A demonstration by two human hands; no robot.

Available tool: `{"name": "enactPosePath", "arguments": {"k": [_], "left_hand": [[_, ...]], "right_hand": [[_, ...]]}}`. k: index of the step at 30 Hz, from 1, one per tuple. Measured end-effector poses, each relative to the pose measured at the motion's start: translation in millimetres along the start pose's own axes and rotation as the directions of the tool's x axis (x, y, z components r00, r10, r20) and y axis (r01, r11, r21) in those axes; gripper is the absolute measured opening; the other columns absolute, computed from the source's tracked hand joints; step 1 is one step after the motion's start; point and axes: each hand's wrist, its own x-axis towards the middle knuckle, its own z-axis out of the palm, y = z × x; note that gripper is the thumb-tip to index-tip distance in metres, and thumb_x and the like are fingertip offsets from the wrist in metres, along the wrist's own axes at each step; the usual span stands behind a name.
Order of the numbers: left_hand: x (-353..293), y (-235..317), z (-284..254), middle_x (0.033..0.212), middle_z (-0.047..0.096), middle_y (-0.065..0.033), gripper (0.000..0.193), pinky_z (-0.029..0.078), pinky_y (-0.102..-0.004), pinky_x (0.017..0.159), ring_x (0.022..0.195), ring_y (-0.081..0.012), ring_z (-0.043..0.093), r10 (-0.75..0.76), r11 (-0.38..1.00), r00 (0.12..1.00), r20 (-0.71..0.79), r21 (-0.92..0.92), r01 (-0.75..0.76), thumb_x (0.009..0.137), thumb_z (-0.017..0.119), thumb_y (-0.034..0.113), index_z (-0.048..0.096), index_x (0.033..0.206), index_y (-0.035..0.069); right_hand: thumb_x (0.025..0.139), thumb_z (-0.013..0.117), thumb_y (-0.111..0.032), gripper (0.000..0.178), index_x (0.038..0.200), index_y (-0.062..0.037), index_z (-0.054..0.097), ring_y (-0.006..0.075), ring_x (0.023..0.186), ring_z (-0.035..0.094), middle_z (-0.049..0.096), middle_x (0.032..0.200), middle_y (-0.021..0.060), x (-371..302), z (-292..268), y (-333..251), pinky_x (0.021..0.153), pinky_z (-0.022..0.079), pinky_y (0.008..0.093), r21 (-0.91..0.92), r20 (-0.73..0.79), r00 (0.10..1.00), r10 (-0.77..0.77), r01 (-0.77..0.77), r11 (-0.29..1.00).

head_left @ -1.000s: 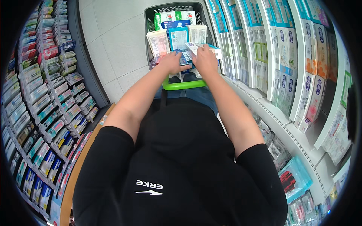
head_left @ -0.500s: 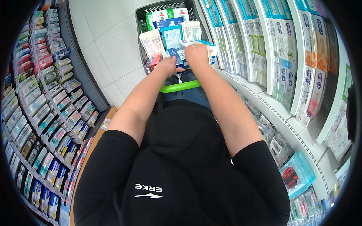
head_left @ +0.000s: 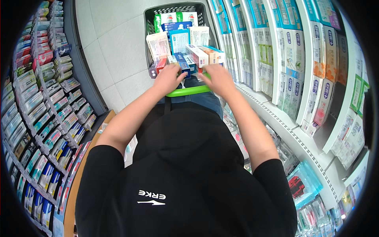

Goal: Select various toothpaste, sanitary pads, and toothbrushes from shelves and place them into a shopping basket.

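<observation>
A dark shopping basket (head_left: 202, 8) with a green handle (head_left: 188, 92) stands before me, packed with cartons. My left hand (head_left: 168, 79) rests at the basket's near edge, fingers loosely spread and thumb apart, beside a dark blue carton (head_left: 181, 63) and a red carton (head_left: 161, 64). My right hand (head_left: 217, 80) hovers at the handle's right end, slightly blurred, thumb and fingers apart with nothing between them. Just beyond it lie a white carton (head_left: 198, 55) and an orange-and-white carton (head_left: 215, 56), side by side. Whether either hand touches the handle is hard to tell.
Farther back in the basket are a teal box (head_left: 180, 40), two white boxes and a green-and-white pack (head_left: 185, 17). Shelves of cartons (head_left: 291, 59) run close on the right. A rack of small packages (head_left: 43, 118) stands left, beyond a strip of tiled floor (head_left: 114, 43).
My right hand has let go of the white carton it held, now lying in the basket, and drawn back toward the handle. My left hand has moved slightly nearer me.
</observation>
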Motion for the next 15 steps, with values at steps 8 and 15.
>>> {"name": "enactPosePath", "arguments": {"k": [8,15], "left_hand": [[-52.8,19.6,-13.6,0.084,0.068,-0.0213,0.054,0.050,-0.0512,0.080,0.087,-0.0411,0.066,0.101,0.993,0.988,0.120,-0.068,-0.094,0.101,0.052,0.050,0.067,0.080,0.002],[-53.0,28.1,-2.1,0.084,0.069,-0.0231,0.055,0.052,-0.0526,0.081,0.085,-0.0433,0.067,0.016,0.997,0.975,0.222,-0.071,0.000,0.100,0.052,0.054,0.069,0.086,0.004]], "right_hand": [[0.084,0.070,-0.023,0.022,0.097,-0.0062,0.064,0.0331,0.091,0.069,0.071,0.100,0.0139,-32.6,27.1,-18.9,0.081,0.053,0.0460,-0.024,0.137,0.951,-0.276,0.281,0.959],[0.079,0.070,-0.021,0.014,0.089,-0.0112,0.066,0.0360,0.070,0.071,0.070,0.074,0.0144,-14.7,36.2,3.8,0.063,0.055,0.0492,-0.077,0.358,0.870,-0.338,0.388,0.918]]}}
